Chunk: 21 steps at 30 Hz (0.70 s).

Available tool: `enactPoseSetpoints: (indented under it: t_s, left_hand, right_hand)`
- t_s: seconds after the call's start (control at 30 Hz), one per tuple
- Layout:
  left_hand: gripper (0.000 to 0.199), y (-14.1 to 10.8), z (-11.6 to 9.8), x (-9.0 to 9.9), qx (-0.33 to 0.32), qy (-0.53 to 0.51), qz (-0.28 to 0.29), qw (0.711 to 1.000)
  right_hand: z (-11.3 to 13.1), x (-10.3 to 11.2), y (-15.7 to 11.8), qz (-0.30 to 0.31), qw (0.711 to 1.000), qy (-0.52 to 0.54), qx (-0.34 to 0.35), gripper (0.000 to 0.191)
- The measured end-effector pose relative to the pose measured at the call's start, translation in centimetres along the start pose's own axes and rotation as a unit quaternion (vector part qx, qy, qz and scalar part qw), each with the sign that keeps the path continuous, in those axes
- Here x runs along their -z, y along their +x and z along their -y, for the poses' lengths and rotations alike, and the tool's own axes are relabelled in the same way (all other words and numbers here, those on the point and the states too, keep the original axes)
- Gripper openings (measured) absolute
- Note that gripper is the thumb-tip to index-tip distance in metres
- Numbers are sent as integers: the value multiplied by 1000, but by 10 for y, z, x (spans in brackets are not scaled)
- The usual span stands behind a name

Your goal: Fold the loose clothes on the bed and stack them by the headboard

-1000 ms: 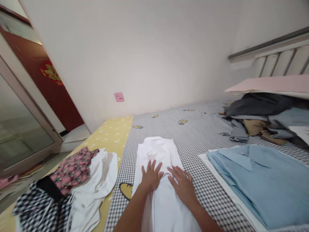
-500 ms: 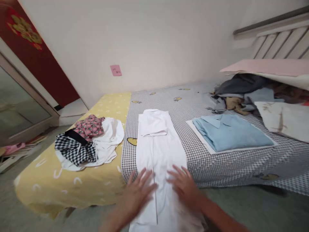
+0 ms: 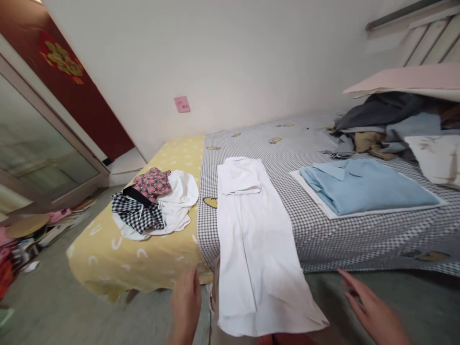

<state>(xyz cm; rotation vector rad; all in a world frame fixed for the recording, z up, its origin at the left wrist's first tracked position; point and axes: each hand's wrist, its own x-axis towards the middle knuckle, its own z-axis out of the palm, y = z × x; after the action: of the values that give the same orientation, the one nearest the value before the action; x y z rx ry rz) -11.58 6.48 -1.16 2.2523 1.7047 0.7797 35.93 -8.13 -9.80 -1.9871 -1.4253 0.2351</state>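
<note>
Fabric of the long white folded shirt (image 3: 264,235) looks light, soft and easily creased; it lies on the black-and-white checked bedsheet (image 3: 300,215), hem (image 3: 283,323) overhanging the edge; left hand (image 3: 187,294) and right hand (image 3: 370,304) hold nothing, fingers uncurled, on either side; hem corners seem the best hold.

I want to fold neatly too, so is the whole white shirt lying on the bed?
No, the lower end of the white shirt reaches past the near edge of the bed.
</note>
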Motion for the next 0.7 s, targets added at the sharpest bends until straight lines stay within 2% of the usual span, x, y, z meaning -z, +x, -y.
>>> enactPoseSetpoints:
  t_s: [0.07,0.1,0.17,0.23,0.33,0.43,0.53,0.6,0.63,0.7]
  left_hand:
    - [50,23,-1,-10,-59,114,-65,990]
    - [53,29,-4,-17,-107,161,-77,978]
    - [60,34,-13,-31,-184,231,-99,950]
    - [66,30,-27,-39,-240,264,-119,927]
    - [71,24,-50,-34,-337,274,-104,895]
    - [60,27,-61,-23,-457,271,-66,845]
    - [43,38,-56,-23,-566,197,7,800]
    - [42,47,-50,-28,-582,100,116,799]
    - [44,52,-48,-30,-560,37,187,806]
    - [43,64,-54,-28,-445,-112,330,825]
  right_hand:
    - [12,-16,20,-57,991,-94,80,45]
    - [22,-25,26,-76,982,-131,111,45]
    - [47,-38,33,-94,967,-172,165,48]
    - [69,-45,34,-90,956,-166,224,56]
    - [88,-37,40,-25,945,-122,302,64]
    - [97,-17,53,115,929,-45,350,51]
    - [107,-2,66,209,914,35,346,34]
    - [115,3,73,230,909,97,333,25]
    - [120,5,77,243,904,132,327,22]
    - [131,12,88,287,892,186,296,23]
